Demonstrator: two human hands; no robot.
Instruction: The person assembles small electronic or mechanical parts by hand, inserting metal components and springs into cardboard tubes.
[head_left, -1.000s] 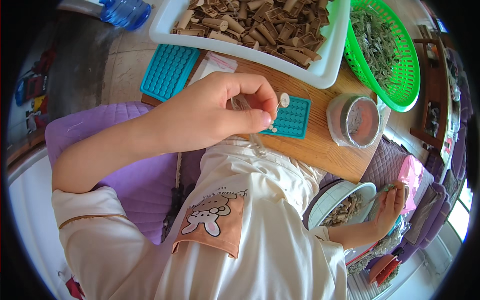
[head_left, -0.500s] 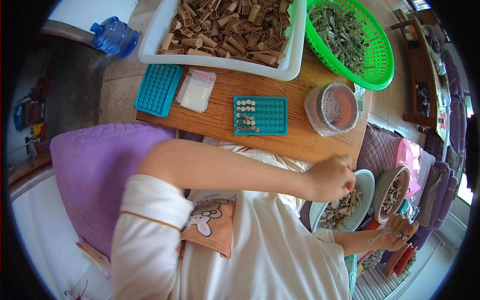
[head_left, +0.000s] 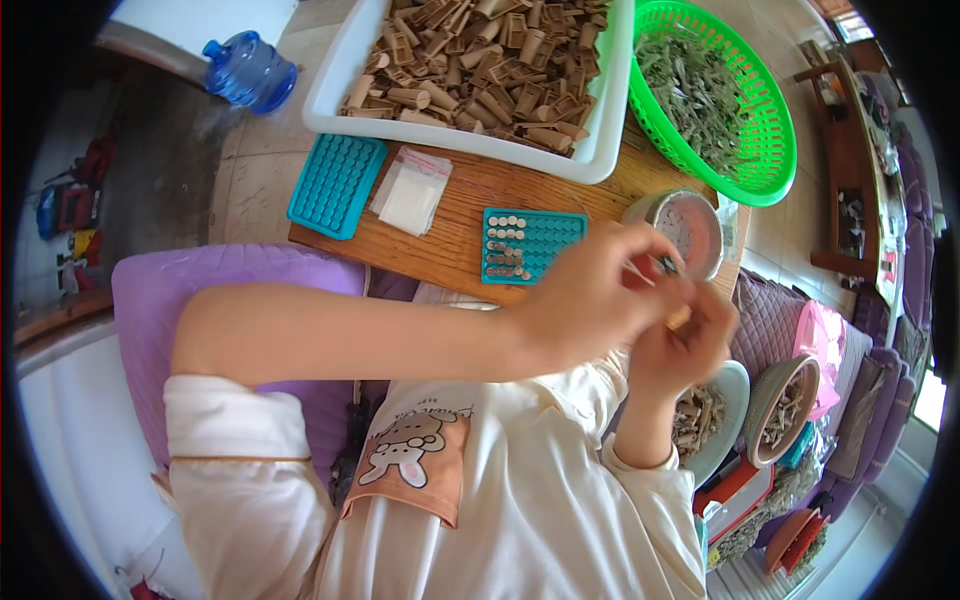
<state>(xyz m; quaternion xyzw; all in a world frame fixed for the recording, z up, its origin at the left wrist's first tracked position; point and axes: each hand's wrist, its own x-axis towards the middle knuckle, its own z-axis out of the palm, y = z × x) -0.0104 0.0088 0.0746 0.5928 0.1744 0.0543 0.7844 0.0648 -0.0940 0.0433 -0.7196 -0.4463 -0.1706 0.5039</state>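
Observation:
Over the table's front right, my hands meet with fingers touching. My left hand [head_left: 600,290] is closed in a pinch at a small dark piece [head_left: 668,265], too small to name. My right hand [head_left: 685,345] curls just beside it, its fingers closed around something mostly hidden; a bit of tan shows between them. Partly behind my left hand lies a teal tray [head_left: 560,228] with round cups; pale and darker discs fill several cups on its left side. Beyond my hands stands a bucket [head_left: 708,235] lined with clear plastic, with small greyish pieces inside.
A white bin [head_left: 330,95] of brown bamboo-like pieces and a green basket [head_left: 770,165] of dried herb stand at the back. Another teal tray [head_left: 335,185] and clear bags [head_left: 412,190] lie left. Right of me are a pale basin [head_left: 735,400] and a brown basket [head_left: 755,430].
My left hand has moved up and left from over the pale basin. My right hand, earlier low at the right with a dried sprig, has come up to meet it. The view has shifted slightly.

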